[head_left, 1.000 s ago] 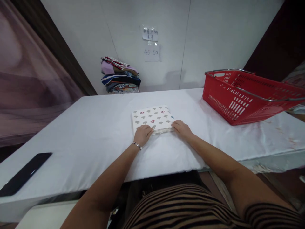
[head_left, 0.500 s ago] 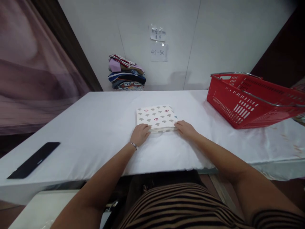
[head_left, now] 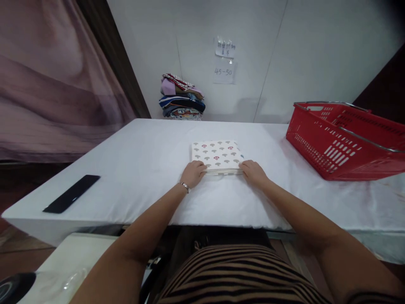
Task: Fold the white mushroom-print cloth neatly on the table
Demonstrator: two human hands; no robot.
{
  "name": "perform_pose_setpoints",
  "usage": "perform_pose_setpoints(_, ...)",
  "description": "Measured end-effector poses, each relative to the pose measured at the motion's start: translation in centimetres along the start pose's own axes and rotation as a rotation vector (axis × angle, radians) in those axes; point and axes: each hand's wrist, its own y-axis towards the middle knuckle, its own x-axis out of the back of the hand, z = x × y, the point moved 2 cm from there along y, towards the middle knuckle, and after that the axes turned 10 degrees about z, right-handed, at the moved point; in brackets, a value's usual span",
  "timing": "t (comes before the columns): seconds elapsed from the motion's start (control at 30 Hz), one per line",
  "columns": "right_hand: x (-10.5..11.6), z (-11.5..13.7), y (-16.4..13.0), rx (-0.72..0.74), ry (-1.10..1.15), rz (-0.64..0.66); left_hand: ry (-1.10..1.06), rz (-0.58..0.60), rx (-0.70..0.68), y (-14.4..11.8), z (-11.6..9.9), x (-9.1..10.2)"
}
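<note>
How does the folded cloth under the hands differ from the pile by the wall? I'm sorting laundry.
The folded cloth is a single white piece with a small print; the pile holds many colours. The folded cloth lies flat mid-table, with the left hand and right hand at its near corners; the pile stands untouched at the wall. Both are folded.

**Clearance around the work area**

White table (head_left: 133, 169) is lying open left of the left hand (head_left: 194, 173) as far as the black phone (head_left: 72, 193) near the left edge. Red basket (head_left: 341, 139) is blocking the right side, well apart from the right hand (head_left: 253, 172). Stack of folded clothes (head_left: 181, 98) is occupying the far edge against the wall. Folded patterned cloth (head_left: 217, 155) is sitting directly ahead, touching both hands.
</note>
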Motion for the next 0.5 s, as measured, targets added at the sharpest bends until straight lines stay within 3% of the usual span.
perform_pose_setpoints(0.3, 1.0, 3.1, 2.4, 0.048, 0.062, -0.023, -0.107, -0.049, 0.001, -0.4, 0.8, -0.4)
perform_pose_setpoints(0.5, 0.6, 6.2, 5.4, 0.151, 0.087, -0.005, -0.213, -0.147, 0.141, -1.7, 1.4, 0.6)
